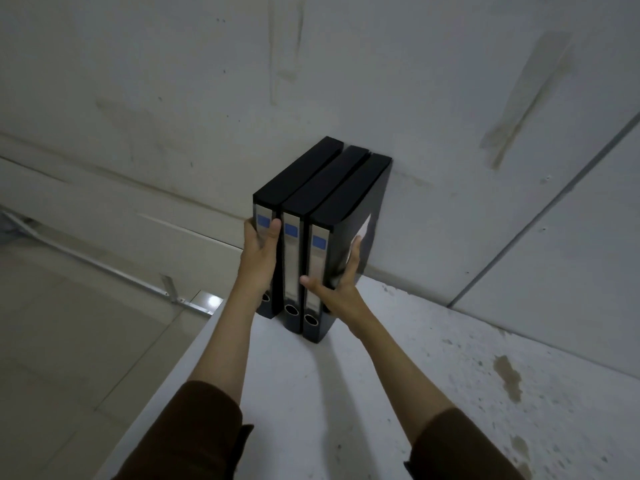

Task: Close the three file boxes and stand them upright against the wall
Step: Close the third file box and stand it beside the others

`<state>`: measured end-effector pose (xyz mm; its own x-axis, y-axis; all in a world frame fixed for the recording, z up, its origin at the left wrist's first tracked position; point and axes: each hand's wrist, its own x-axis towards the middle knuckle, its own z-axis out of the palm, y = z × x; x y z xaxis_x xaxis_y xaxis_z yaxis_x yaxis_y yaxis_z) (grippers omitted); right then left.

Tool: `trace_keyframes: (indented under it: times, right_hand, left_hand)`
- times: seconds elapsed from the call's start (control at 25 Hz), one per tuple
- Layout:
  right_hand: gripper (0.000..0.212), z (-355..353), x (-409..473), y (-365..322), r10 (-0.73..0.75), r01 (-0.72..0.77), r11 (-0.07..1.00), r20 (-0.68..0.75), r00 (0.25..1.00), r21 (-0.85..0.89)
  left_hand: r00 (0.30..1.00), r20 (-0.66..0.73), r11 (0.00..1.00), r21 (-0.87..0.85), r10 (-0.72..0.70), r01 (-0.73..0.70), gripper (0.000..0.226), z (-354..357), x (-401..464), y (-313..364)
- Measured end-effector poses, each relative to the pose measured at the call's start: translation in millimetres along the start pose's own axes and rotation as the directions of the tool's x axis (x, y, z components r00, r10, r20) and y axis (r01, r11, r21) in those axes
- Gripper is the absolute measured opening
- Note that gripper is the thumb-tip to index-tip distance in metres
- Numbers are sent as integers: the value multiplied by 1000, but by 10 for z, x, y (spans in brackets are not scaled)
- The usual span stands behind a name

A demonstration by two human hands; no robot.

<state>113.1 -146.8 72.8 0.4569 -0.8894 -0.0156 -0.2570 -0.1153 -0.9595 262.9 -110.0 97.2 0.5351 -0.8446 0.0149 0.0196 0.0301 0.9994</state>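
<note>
Three black file boxes stand upright and shut, side by side, backs against the wall (450, 98), on a white table (398, 358). Each spine has a grey label with a blue patch and a round finger hole low down. My left hand (258, 252) wraps the left box (298, 174), thumb across its spine. The middle box (325, 181) is pressed between its neighbours. My right hand (341, 285) lies flat on the right box's (353, 195) outer side, thumb on its spine.
The table's left edge (194, 344) runs diagonally just left of the boxes, with a tiled floor (69, 323) below it. The tabletop stretches to the right, stained and speckled. A vertical seam (540, 216) crosses the wall at right.
</note>
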Motion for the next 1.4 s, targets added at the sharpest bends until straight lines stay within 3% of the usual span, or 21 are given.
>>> trace_keyframes:
  times: [0.28,0.56,0.88,1.12,1.4]
  right_hand:
    - [128,109,147,7,-69,69,998,-33,997,-4]
    - [129,63,95,-44,-186,166,979,-181,966,-122]
    - [128,-33,126,-141,-181,174,978,-60,982,-114]
    - [129,-105,94,-116,-160,143,966,-62,985,-215]
    - [127,-137,48,-214,-265,219,946,-184,947,-238]
  left_hand:
    - [992,125,1000,12,-1,-1,85,-83,70,-34]
    - [997,66,1000,-8,30,-30,82,-87,21,-36]
    - [999,28,1000,8,18,-18,84,0,-10,-2]
    - [999,36,999,-26,20,-19,85,-16,-8,-6]
    - [994,-52,995,-8,94,-94,56,-31,-69,31]
